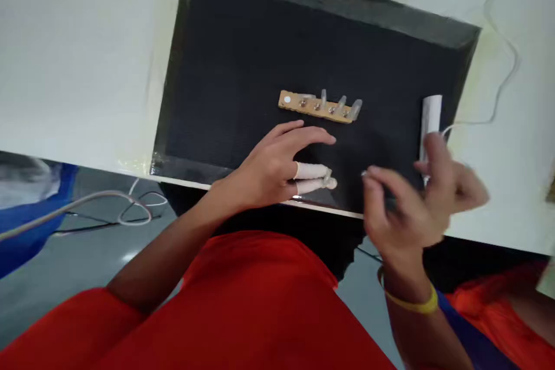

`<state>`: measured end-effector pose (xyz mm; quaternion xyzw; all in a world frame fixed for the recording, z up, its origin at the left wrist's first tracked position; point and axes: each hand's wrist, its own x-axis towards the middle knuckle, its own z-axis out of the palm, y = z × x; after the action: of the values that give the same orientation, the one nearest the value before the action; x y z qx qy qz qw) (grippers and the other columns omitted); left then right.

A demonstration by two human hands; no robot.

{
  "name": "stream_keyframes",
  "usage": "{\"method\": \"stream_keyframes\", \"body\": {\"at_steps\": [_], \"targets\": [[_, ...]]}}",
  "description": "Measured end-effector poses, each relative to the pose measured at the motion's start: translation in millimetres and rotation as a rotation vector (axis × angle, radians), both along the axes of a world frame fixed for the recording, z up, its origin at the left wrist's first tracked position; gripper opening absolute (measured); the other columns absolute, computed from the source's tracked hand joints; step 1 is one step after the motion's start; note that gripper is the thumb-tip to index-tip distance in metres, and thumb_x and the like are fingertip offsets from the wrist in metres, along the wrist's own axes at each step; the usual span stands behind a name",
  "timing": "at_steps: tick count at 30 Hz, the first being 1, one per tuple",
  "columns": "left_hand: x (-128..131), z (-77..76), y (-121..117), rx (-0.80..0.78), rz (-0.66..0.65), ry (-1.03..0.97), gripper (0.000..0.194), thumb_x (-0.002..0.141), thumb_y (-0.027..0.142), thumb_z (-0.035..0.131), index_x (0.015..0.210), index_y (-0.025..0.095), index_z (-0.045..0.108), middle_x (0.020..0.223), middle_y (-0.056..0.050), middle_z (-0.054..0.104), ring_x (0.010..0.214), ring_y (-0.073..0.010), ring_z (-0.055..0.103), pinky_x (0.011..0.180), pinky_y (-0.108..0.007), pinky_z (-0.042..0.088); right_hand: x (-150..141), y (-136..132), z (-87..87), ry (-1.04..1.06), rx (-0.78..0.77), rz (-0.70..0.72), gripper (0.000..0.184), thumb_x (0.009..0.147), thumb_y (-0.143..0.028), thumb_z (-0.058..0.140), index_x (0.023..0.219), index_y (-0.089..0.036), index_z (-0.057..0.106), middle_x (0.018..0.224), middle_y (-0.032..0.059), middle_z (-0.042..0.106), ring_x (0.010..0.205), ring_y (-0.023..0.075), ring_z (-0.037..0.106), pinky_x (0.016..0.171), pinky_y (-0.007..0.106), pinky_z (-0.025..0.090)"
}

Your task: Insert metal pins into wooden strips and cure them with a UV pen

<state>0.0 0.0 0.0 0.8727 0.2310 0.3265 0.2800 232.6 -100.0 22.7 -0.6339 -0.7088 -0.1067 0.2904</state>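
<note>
Wooden strip (315,106) with a row of metal studs and clear plastic clips lies flat near the middle of the black mat (225,69), free of both hands. From the left hand (277,167) it sits at about 1 o'clock, just beyond the outstretched fingertips and not touching them. That hand rests palm down on the mat's near edge, fingers spread and empty, two of them wearing white finger covers (314,178). The right hand (416,196) is blurred, raised over the mat's near right corner; its fingers are curled loosely, and whether they pinch anything I cannot tell. From it the strip lies at roughly 10 o'clock, well apart. A white block (432,118) lies at the mat's right edge, at 12 o'clock from the right hand, with a thin white cable (503,75) trailing across the pale table (87,40).
</note>
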Motion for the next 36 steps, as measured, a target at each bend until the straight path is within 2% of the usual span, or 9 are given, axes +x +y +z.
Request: {"method": "stream_keyframes", "body": {"at_steps": [6, 11, 15, 20, 24, 25, 29, 33, 36], "targets": [[1.4, -3.4, 0.0, 0.075, 0.011, -0.009, 0.007, 0.098, 0.021, 0.073, 0.1, 0.022, 0.079, 0.135, -0.014, 0.073, 0.132, -0.027, 0.068, 0.114, -0.051, 0.053, -5.0, -1.5, -1.3, -0.117, -0.031, 0.262, 0.036, 0.085, -0.015, 0.083, 0.119, -0.024, 0.075, 0.166, 0.0047, 0.049, 0.122, 0.0276, 0.057, 0.099, 0.041, 0.05], [2.5, -3.5, 0.2, 0.053, 0.01, -0.001, 0.006, 0.098, 0.023, 0.074, 0.098, 0.022, 0.08, 0.129, -0.01, 0.075, 0.133, -0.0262, 0.068, 0.12, -0.051, 0.05, -1.5, 2.2, -2.0, 0.018, 0.014, 0.098, 0.035, 0.091, -0.012, 0.073, 0.123, -0.027, 0.074, 0.166, 0.0068, 0.049, 0.129, 0.0326, 0.055, 0.092, 0.044, 0.053], [2.4, -4.2, 0.3, 0.051, -0.006, 0.003, 0.006, 0.099, 0.024, 0.074, 0.099, 0.022, 0.08, 0.128, -0.01, 0.076, 0.134, -0.0263, 0.067, 0.122, -0.053, 0.048, -4.9, -2.7, -2.4, -0.109, -0.026, 0.34, 0.035, 0.084, -0.016, 0.084, 0.117, -0.025, 0.074, 0.165, 0.0054, 0.051, 0.121, 0.0261, 0.057, 0.096, 0.04, 0.051], [2.9, -5.2, -0.5, 0.057, 0.022, 0.022, 0.006, 0.098, 0.027, 0.075, 0.098, 0.024, 0.08, 0.126, -0.005, 0.077, 0.133, -0.0244, 0.067, 0.122, -0.051, 0.047, -3.5, -0.9, -2.2, 0.001, -0.007, 0.102, 0.028, 0.088, -0.009, 0.077, 0.114, -0.022, 0.075, 0.169, 0.0074, 0.045, 0.131, 0.0316, 0.052, 0.093, 0.042, 0.053], [3.1, -4.9, -1.8, 0.073, 0.048, 0.038, 0.006, 0.099, 0.026, 0.074, 0.099, 0.025, 0.08, 0.127, -0.004, 0.076, 0.134, -0.0249, 0.066, 0.122, -0.051, 0.045, -6.1, -1.9, -0.6, -0.114, -0.04, 0.323, 0.035, 0.084, -0.013, 0.084, 0.115, -0.024, 0.074, 0.17, 0.0043, 0.044, 0.126, 0.0272, 0.056, 0.097, 0.04, 0.052], [3.3, -5.0, -2.1, 0.084, 0.057, 0.044, 0.007, 0.099, 0.026, 0.074, 0.099, 0.026, 0.08, 0.127, -0.004, 0.076, 0.134, -0.0249, 0.065, 0.121, -0.05, 0.044, -6.4, -2.0, 0.0, -0.119, -0.045, 0.328, 0.036, 0.083, -0.013, 0.085, 0.116, -0.025, 0.074, 0.17, 0.0042, 0.044, 0.126, 0.0273, 0.056, 0.097, 0.04, 0.052], [4.7, -7.0, -2.9, 0.128, 0.093, 0.044, 0.008, 0.099, 0.027, 0.073, 0.096, 0.026, 0.08, 0.125, -0.002, 0.076, 0.131, -0.0245, 0.065, 0.118, -0.049, 0.044, -6.1, -0.5, 2.0, -0.063, -0.044, 0.142, 0.031, 0.086, -0.011, 0.081, 0.114, -0.022, 0.075, 0.17, 0.0085, 0.044, 0.131, 0.0324, 0.054, 0.097, 0.044, 0.053], [6.0, -9.1, -3.6, 0.158, 0.116, 0.042, 0.01, 0.101, 0.029, 0.071, 0.096, 0.026, 0.079, 0.125, -0.002, 0.076, 0.131, -0.0244, 0.063, 0.115, -0.048, 0.044, -7.5, 0.6, 3.7, -0.121, -0.088, 0.35, 0.033, 0.084, -0.015, 0.085, 0.114, -0.021, 0.074, 0.172, 0.0058, 0.04, 0.125, 0.0269, 0.057, 0.101, 0.041, 0.052], [6.3, -8.7, -3.9, 0.168, 0.117, 0.06, 0.011, 0.101, 0.028, 0.071, 0.094, 0.026, 0.079, 0.125, -0.001, 0.076, 0.13, -0.0242, 0.063, 0.113, -0.047, 0.043, -4.6, 4.2, 3.5, -0.104, -0.043, 0.247, 0.034, 0.085, -0.011, 0.083, 0.116, -0.021, 0.075, 0.172, 0.0067, 0.04, 0.128, 0.0285, 0.055, 0.098, 0.041, 0.053]]}}
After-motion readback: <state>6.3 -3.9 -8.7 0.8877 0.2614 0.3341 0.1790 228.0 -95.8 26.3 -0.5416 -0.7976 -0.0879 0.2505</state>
